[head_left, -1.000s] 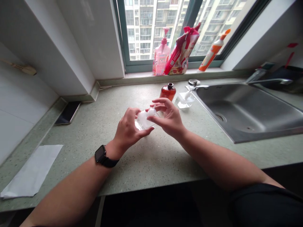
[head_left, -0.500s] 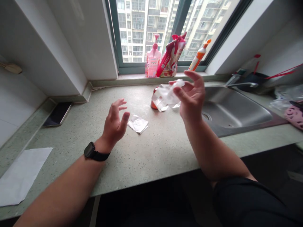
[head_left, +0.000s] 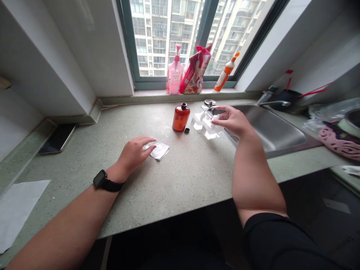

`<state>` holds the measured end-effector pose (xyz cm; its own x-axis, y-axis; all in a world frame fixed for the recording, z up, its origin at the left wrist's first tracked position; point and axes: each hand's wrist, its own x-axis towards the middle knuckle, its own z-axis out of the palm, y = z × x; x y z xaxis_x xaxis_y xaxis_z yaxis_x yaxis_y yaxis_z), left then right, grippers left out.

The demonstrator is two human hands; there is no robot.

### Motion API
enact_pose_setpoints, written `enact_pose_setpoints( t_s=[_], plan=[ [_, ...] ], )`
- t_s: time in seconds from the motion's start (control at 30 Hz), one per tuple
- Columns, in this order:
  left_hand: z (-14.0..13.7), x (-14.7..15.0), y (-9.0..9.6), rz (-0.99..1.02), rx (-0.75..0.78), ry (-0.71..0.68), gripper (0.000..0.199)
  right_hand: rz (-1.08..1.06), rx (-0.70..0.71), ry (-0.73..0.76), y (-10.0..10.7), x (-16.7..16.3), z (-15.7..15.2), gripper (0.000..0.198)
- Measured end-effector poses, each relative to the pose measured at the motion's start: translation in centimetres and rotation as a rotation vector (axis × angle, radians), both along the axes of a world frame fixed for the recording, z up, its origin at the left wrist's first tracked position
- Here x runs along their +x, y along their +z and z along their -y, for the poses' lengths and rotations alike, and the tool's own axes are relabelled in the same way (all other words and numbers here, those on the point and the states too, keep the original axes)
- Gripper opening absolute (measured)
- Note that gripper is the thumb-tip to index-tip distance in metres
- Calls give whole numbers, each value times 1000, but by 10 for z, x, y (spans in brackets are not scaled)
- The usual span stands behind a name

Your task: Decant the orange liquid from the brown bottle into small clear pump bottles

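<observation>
My left hand is at the left edge of a folded white tissue on the counter. Its thumb and fingers are apart; whether they touch the tissue is unclear. My right hand is beside the sink, with a small white wad between thumb and fingertips. Under and beside those fingers sits a shiny clear plastic piece, its exact shape hard to make out. Between my hands an amber bottle stands upright and uncapped, a small black cap lying at its foot.
A steel sink is on the right, with a drain strainer near its back left corner. A pink pump bottle, a red bag and an orange-white bottle line the sill. A phone and paper lie left.
My right hand has lowered to the clear plastic by the sink, uncovering the amber bottle and cap. My left hand has moved down to the tissue. The view has shifted slightly right.
</observation>
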<state>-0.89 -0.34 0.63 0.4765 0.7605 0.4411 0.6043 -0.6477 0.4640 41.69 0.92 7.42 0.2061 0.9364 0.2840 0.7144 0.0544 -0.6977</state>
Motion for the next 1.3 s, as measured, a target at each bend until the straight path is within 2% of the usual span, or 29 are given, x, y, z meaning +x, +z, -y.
enact_pose_setpoints(
  t_s=[0.17,0.37,0.47,0.57,0.7,0.83,0.9,1.0,1.13,1.2,1.3],
  plan=[
    [5,9,-6,-31,-51,-75,29,-54,-73,-11,-15,11,-10,76],
    [2,12,-8,-89,-93,-44,35,-103,-141,0,-19,7,-15,75],
    [2,15,-11,-117,-99,-52,36,-82,-137,-37,-21,4,-17,69],
    [4,21,-14,-145,-72,-107,29,-33,-119,-70,-23,5,-17,67],
    [8,28,-14,-210,-36,-134,18,82,-151,-61,-13,4,-9,76],
    [13,33,-11,-289,-61,-76,28,139,-330,-55,6,-1,7,90],
    [14,36,-9,-298,-78,-50,28,124,-368,-65,13,-3,14,94],
    [14,41,-7,-256,-112,17,27,156,-298,-157,20,-6,23,89],
    [15,52,-6,-128,-185,141,29,206,-59,-265,29,-16,36,66],
    [18,58,-7,-96,-190,123,29,184,90,-294,34,-26,41,55],
    [23,64,-12,-123,-143,-7,27,176,322,-295,40,-46,45,40]
  ],
)
